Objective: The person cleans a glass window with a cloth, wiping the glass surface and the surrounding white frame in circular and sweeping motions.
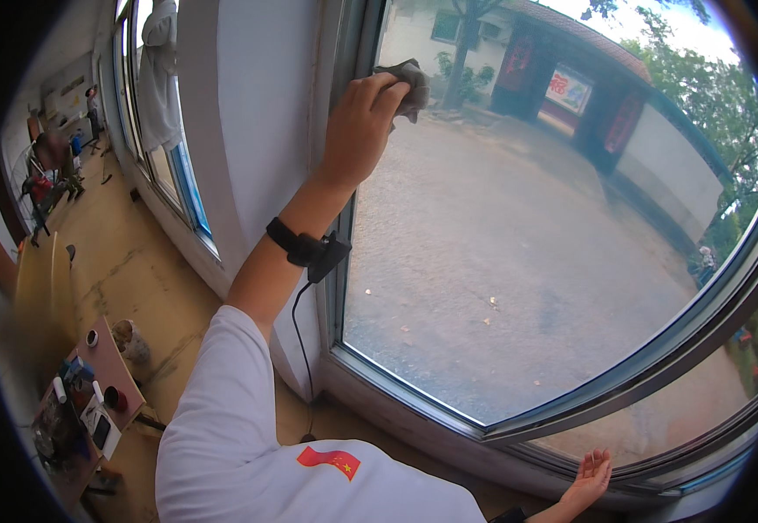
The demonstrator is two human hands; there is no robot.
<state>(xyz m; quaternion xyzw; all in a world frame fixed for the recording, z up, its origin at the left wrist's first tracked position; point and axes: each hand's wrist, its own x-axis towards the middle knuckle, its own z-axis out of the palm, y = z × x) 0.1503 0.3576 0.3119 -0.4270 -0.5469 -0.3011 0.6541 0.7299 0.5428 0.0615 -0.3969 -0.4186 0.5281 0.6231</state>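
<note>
My left hand [360, 127] is raised to the upper left of a large window pane [470, 248]. It grips a crumpled dark grey cloth [414, 91] that lies against the glass near the side frame. A black strap with a small black device [328, 255] is around my left forearm, and a cable hangs from it. Low on the right, my right hand [592, 476] is palm up with nothing in it, its fingers loosely bent. It is close to the lower window frame [549, 415]; whether it touches cannot be told.
Left of the window, a white wall pillar [267, 85] juts out. Behind it a pale cloth [160, 85] hangs at another window. A low table [114, 353] bears cups, a phone and other items, with a waste bin [131, 340] beside it. People [55, 157] are farther down the room.
</note>
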